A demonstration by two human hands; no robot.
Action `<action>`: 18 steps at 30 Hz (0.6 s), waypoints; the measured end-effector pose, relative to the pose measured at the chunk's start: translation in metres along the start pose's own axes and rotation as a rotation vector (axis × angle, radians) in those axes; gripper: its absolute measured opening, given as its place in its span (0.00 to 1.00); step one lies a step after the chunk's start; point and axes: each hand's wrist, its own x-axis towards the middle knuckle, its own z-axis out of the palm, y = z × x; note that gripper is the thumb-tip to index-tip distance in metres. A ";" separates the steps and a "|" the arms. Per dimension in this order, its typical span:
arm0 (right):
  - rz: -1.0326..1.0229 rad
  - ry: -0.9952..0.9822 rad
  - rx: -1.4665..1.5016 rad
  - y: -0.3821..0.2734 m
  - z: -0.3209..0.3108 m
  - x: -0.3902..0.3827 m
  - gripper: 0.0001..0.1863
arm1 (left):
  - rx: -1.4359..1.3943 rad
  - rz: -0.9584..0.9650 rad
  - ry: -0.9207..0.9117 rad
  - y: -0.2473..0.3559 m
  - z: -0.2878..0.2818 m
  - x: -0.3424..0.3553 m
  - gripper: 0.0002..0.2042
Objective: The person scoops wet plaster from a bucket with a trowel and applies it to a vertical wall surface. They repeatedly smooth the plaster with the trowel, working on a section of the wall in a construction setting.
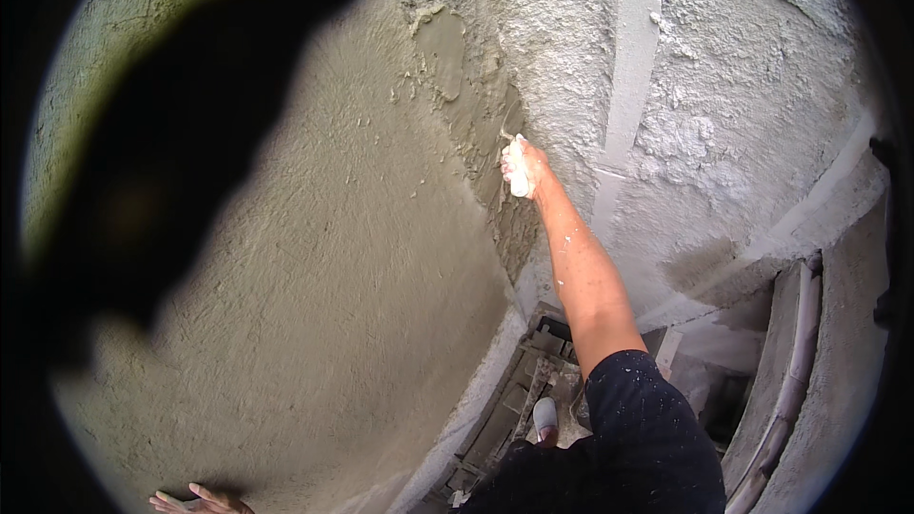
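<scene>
My right hand (524, 169) is closed around the pale, plaster-smeared handle (519, 185) of what looks like a plastering trowel, at arm's length against the wall. Its blade is barely visible, seen nearly edge-on. Under and around it runs a strip of rough, wet grey mortar (486, 148) along the inner corner. To the left spreads a broad wall of smoother grey-brown plaster (352, 200). At the lower left edge my left hand (202, 502) shows only its fingers, spread apart, close to that plastered surface; whether they touch it I cannot tell.
A rough pale wall (733, 86) with a smooth vertical band (633, 48) rises on the right. Below, a shoe (546, 416) rests among dusty boards and frames (514, 390). A pipe (795, 371) runs at lower right. A dark blurred shape (181, 143) blocks the left.
</scene>
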 end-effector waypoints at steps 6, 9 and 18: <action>-0.028 -0.187 -0.227 -0.072 0.025 0.015 0.25 | -0.001 0.018 0.037 0.000 0.003 0.001 0.39; -0.083 -0.178 -0.443 -0.081 0.044 -0.005 0.24 | -0.008 0.016 0.035 0.002 0.003 0.001 0.38; -0.144 -0.024 -0.608 -0.010 0.101 -0.087 0.18 | 0.024 0.040 0.045 0.003 0.002 0.004 0.38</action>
